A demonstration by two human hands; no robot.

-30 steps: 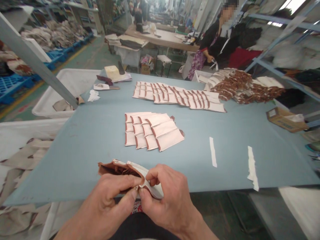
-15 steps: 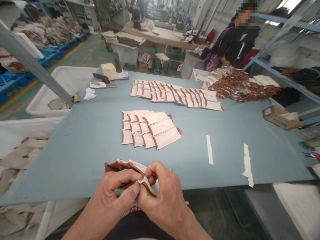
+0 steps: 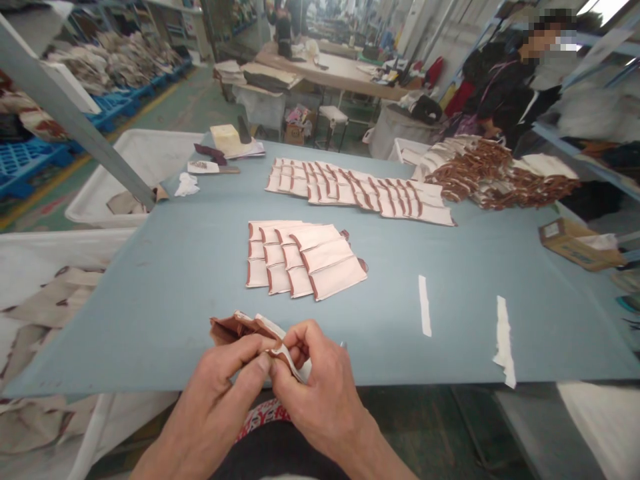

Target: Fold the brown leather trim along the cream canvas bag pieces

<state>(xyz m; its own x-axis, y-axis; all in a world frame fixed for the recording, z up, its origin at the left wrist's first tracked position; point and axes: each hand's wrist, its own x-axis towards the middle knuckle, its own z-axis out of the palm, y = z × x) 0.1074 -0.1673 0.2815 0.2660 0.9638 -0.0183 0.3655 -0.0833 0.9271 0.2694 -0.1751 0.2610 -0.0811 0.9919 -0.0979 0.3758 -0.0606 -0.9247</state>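
Note:
Both of my hands pinch the edge of one folded fabric piece [image 3: 227, 329], cream outside with brown lining and trim, at the table's near edge. My left hand [image 3: 225, 380] grips it between thumb and fingers. Close against it, my right hand [image 3: 320, 380] pinches the cream side, its fingers curled and partly hiding the piece. Beyond my hands lies a fanned stack of cream pieces [image 3: 330, 260] with brown edges. Farther back is a longer overlapping row of similar pieces [image 3: 350, 187].
Two white strips [image 3: 425, 307] lie on the blue table [image 3: 165, 300] at right. A heap of brown-and-cream pieces [image 3: 485, 170] and a cardboard box [image 3: 575, 243] stand farther right. White bins [image 3: 130, 143] flank the left side. A co-worker [image 3: 510, 87] stands at back right.
The camera view has shifted slightly, so the table's things appear a little farther right. My hands keep their pinch on the fabric piece, with little movement. The co-worker has moved rightward in view.

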